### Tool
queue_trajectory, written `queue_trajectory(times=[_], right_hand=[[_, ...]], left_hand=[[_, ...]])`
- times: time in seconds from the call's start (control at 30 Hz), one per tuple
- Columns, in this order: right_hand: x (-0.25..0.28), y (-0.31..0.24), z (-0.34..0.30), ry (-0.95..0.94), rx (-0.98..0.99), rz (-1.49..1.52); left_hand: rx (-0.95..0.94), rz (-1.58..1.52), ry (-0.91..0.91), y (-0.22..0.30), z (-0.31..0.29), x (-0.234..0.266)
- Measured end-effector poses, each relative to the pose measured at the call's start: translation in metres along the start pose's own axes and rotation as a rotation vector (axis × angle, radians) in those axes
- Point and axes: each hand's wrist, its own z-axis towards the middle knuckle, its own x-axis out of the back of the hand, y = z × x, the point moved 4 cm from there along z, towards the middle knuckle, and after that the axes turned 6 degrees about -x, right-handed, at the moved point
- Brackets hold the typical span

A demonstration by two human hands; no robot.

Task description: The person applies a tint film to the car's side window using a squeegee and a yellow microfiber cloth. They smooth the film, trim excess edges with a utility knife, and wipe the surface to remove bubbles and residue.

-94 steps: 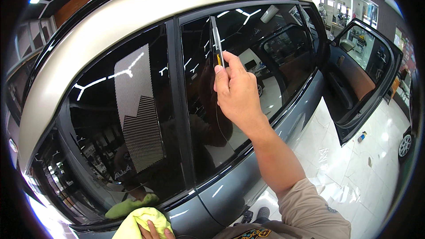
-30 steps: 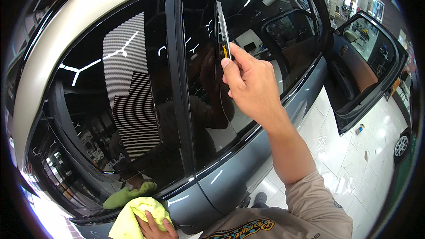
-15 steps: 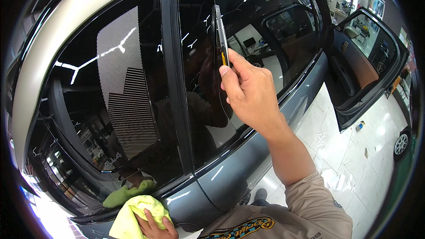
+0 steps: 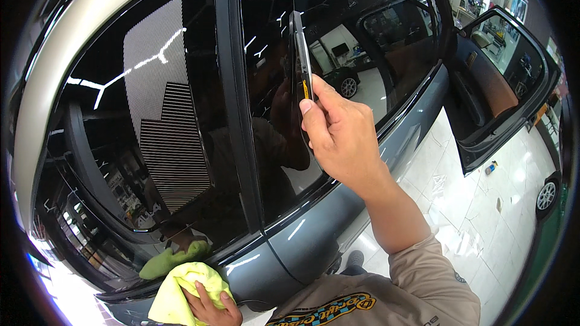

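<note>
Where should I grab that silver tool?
Probably by its lower end, from below and the right: the silver tool is long and thin, its far end points up the window, and the right hand pinches the lower end.

And here's the R hand, thumb + fingers pinched on a slim silver cutter w/ a yellow label, tip up, right by the dark door window; can't tell if it's touching. Down low, L hand lies over a neon-yellow cloth at the car's side, grip underneath hidden. Over R, open car door, approx. above a small blue bottle on white flr!
</note>
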Motion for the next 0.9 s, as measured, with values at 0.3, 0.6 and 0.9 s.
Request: queue_trajectory(times=[0.3,0.6,0.9], right_hand=[[-0.003,0.005,-0.013,0.007,0.028,-0.044],[-0.007,0.009,-0.025,0.031,0.078,-0.070],[-0.007,0.012,-0.037,0.018,0.056,-0.046]], left_hand=[[0.011,0.029,-0.019,0.001,0.000,0.001],[0.001,0.020,-0.010,0.002,0.002,0.002],[-0.003,0.024,-0.008,0.002,0.002,0.001]])
